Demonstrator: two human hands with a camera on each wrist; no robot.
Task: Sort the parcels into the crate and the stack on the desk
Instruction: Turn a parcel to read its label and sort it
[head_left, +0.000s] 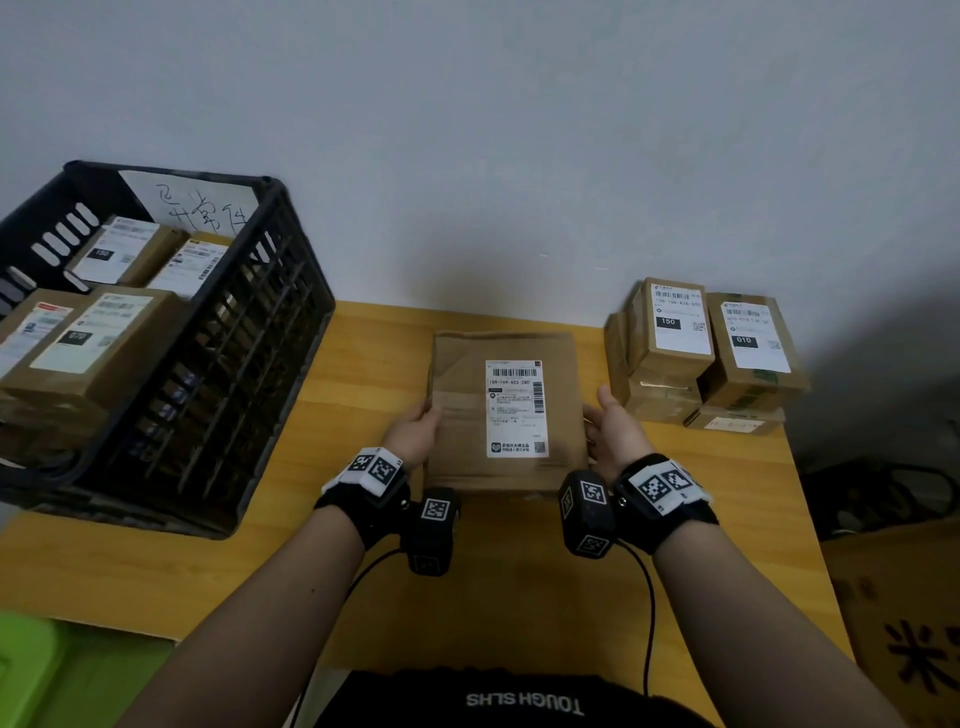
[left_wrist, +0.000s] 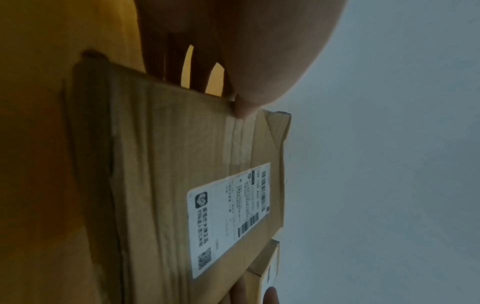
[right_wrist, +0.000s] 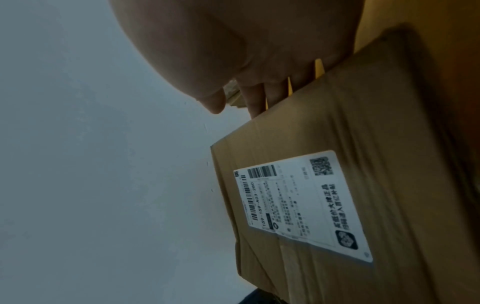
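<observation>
I hold a flat brown cardboard parcel (head_left: 462, 415) (left_wrist: 168, 164) (right_wrist: 363, 123) with a white shipping label level above the middle of the wooden desk (head_left: 363, 571). My left hand (head_left: 415, 431) (left_wrist: 233, 51) pinches its left edge, thumb on top and fingers underneath. My right hand (head_left: 615, 431) (right_wrist: 233, 41) has straight fingers under the right edge, and its thumb stands clear of the cardboard. The black plastic crate (head_left: 249, 332) stands at the left with several labelled parcels inside. The stack of parcels (head_left: 675, 332) sits at the back right of the desk.
A white wall runs behind the desk. A large cardboard box (head_left: 904, 623) stands on the floor at the right, with dark cables behind it. A green container (head_left: 31, 670) is low at the left. Wrist cables hang over the desk's near edge.
</observation>
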